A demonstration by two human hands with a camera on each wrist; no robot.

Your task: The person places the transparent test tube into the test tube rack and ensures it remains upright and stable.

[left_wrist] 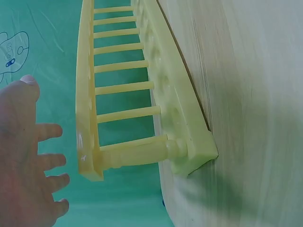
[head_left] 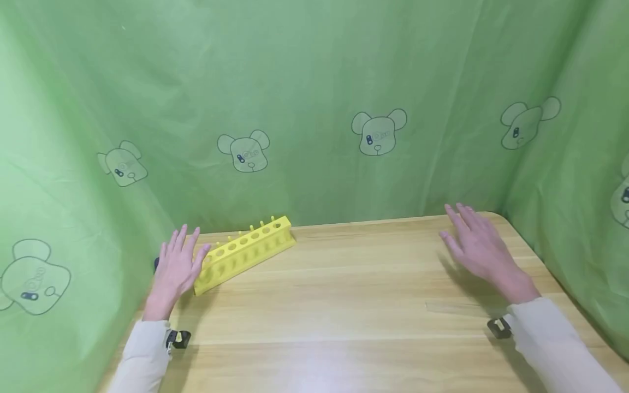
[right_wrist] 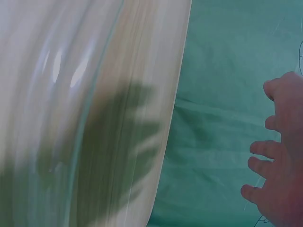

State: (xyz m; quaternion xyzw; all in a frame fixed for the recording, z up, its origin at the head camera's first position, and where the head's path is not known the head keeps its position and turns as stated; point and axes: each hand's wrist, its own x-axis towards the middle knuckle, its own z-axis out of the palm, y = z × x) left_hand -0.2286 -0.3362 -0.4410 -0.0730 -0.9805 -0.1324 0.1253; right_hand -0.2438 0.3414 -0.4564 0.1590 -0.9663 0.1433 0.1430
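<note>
A yellow test tube rack [head_left: 245, 248] stands slantwise on the table, with a row of round holes on top and pegs along its back. My left hand [head_left: 174, 270] hovers over the rack's near left end, fingers straight, and hides part of it. The left wrist view shows the rack [left_wrist: 182, 94] beside that hand [left_wrist: 23, 156], with a gap between them. On the right, my right hand [head_left: 481, 251] is held above the table, its fingers extended and holding nothing. Below it lies a clear, see-through piece [head_left: 452, 309], faint in outline; its greenish edge shows in the right wrist view.
The wooden table [head_left: 314, 305] has rounded far corners. Green curtains [head_left: 314, 65] printed with bear heads enclose its back and sides. A small dark object [head_left: 156, 264] shows at the left edge, partly behind my left hand. Each wrist carries a small black camera [head_left: 499, 328].
</note>
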